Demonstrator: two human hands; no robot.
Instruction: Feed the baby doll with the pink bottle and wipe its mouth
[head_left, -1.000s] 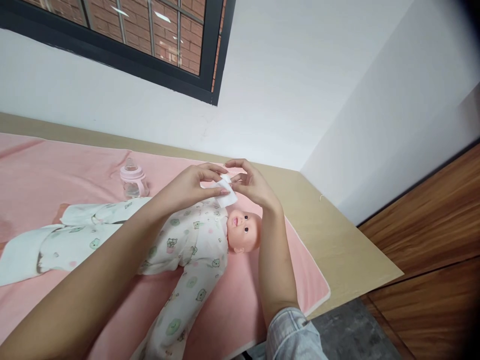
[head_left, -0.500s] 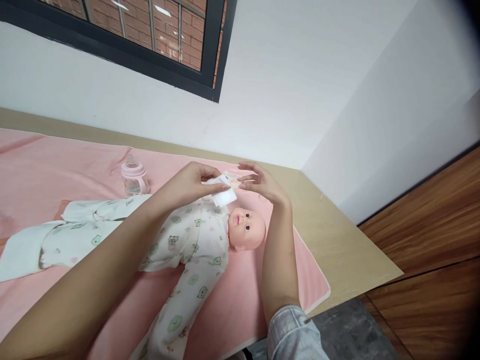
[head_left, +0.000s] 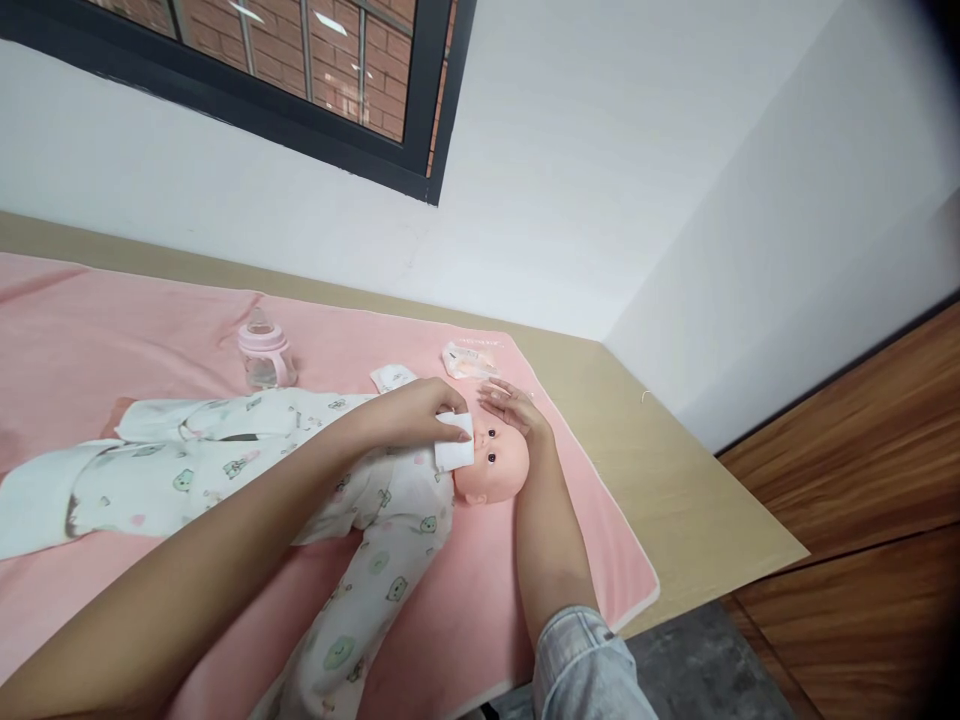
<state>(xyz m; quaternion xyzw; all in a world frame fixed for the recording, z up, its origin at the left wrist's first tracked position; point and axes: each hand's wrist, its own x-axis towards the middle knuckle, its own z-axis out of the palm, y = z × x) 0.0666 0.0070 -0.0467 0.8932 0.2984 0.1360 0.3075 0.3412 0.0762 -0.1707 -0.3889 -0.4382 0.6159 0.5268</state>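
Head view: and here we look from high over the doll (head_left: 412,490), on its near side.
Window (head_left: 352,80): past the doll, slanting, the gaze pitched forward and down.
Doll: close, within arm's reach, one leg running out of frame!
Wooden panels (head_left: 862,450): squeezing in beyond the doll's head end.

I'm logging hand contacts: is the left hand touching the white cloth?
Touching. The head view shows the left hand gripping the white cloth, its thumb lying across it.
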